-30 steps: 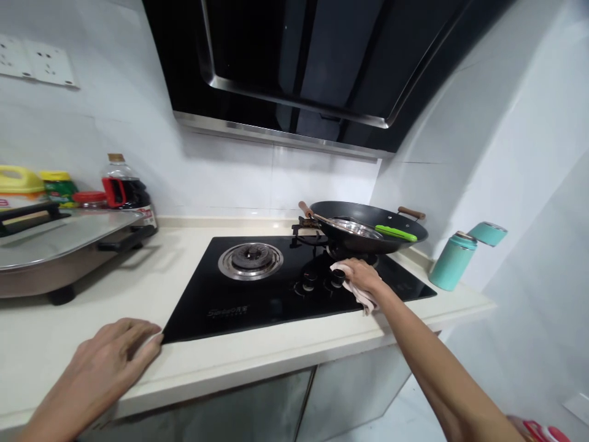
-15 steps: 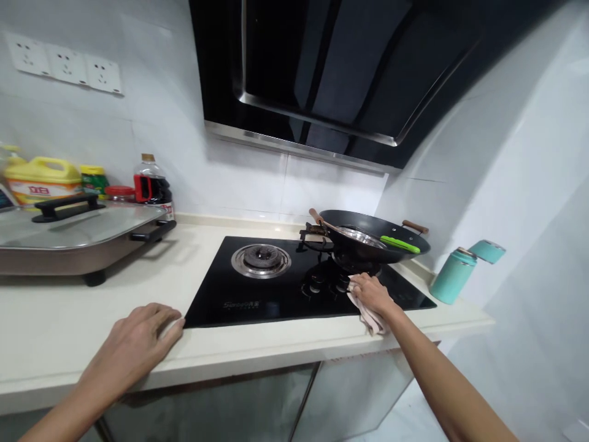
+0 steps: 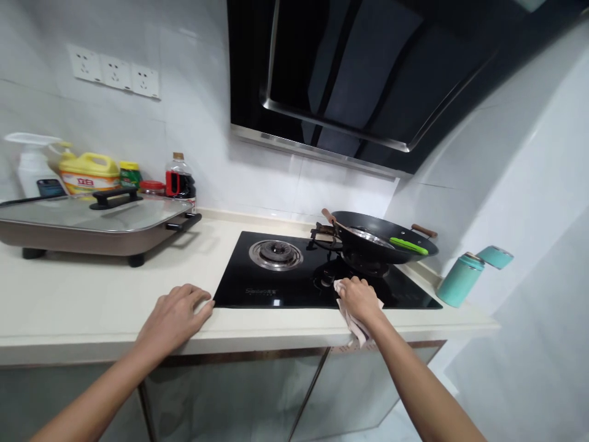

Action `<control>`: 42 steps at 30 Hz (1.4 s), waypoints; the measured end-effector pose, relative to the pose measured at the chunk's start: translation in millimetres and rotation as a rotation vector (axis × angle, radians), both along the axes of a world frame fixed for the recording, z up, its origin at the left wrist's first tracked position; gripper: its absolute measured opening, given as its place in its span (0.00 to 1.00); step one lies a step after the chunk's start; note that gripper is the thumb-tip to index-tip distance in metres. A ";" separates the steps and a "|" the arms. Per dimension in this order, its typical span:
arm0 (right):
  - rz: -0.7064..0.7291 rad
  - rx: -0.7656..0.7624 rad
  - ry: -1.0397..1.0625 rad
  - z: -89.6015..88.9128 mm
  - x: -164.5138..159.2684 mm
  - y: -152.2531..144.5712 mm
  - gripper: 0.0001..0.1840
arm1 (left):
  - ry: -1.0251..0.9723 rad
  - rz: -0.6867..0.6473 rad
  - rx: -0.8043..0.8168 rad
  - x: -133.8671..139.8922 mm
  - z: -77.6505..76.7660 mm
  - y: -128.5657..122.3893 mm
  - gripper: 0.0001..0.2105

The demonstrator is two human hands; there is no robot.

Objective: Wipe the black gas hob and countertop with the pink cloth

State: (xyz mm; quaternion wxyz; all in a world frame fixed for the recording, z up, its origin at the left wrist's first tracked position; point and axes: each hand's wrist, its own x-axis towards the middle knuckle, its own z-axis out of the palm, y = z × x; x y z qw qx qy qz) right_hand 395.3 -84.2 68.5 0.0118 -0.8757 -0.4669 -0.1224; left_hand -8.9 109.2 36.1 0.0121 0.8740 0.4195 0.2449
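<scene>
My right hand (image 3: pixel 359 298) presses a pale cloth (image 3: pixel 353 320) onto the front of the black glass hob (image 3: pixel 285 288), just below its knobs and in front of the black wok (image 3: pixel 384 240). The wok sits on the right burner and holds a metal bowl and a green-handled utensil (image 3: pixel 407 245). My left hand (image 3: pixel 177 314) rests flat, fingers spread, on the cream countertop (image 3: pixel 92 294) at the hob's front left corner. The left burner (image 3: pixel 275 253) is bare.
An electric griddle with a glass lid (image 3: pixel 99 222) stands at the left. Behind it are a spray bottle (image 3: pixel 32 172), a yellow jug (image 3: pixel 88 174) and a dark sauce bottle (image 3: pixel 180 180). A teal flask with its lid open (image 3: pixel 462 278) stands at the right. A black hood (image 3: pixel 368 73) hangs overhead.
My right hand has slid the cloth back from the knobs toward the hob's front edge. The view has shifted, showing more of the counter's left side. My left hand keeps its place.
</scene>
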 end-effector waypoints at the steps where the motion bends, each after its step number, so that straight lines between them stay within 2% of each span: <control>1: 0.011 -0.001 -0.004 0.1 -4.1 -0.4 0.18 | -0.008 0.001 -0.006 0.1 0.0 -0.7 0.22; 6: 0.193 0.005 0.019 -0.3 -52.7 9.7 0.17 | -0.031 0.009 -0.010 0.9 -1.0 -2.4 0.19; 12: 0.424 0.075 0.098 4.5 -123.3 73.8 0.16 | -0.059 0.010 0.017 0.0 -1.0 -5.1 0.16; 15: 0.443 0.118 0.156 9.4 -127.3 107.4 0.16 | -0.061 0.000 0.048 -0.8 -1.8 -5.5 0.16; 20: 0.261 0.162 0.174 17.7 -95.1 135.4 0.21 | -0.077 0.002 0.046 -1.2 -2.5 -6.3 0.15; 23: 0.214 0.136 0.178 19.9 -78.9 135.7 0.24 | -0.094 0.016 0.029 -0.9 -3.0 -7.8 0.14; 27: 0.346 -0.044 0.254 28.2 -67.5 120.7 0.26 | -0.113 0.013 0.040 -0.1 -4.3 -9.1 0.13; 29: 0.447 -0.158 0.330 37.0 -62.5 105.7 0.35 | -0.106 0.015 0.053 0.5 -4.4 -9.9 0.12; 32: 0.541 -0.258 0.365 50.4 -57.0 79.1 0.54 | -0.090 0.019 0.065 1.3 -3.6 -12.2 0.12; 34: 0.561 -0.277 0.302 54.5 -56.8 65.2 0.57 | -0.079 0.020 0.069 1.3 -3.2 -13.8 0.13; 38: 0.480 -0.292 0.182 47.5 -67.5 61.0 0.51 | -0.073 0.023 0.082 0.3 -4.7 -14.1 0.13; 40: 0.481 -0.247 0.158 40.1 -76.5 68.3 0.39 | -0.081 0.017 0.086 -0.3 -6.1 -12.8 0.13; 42: 0.563 -0.191 0.150 33.2 -84.7 77.1 0.28 | -0.082 0.011 0.086 -0.8 -7.2 -11.3 0.13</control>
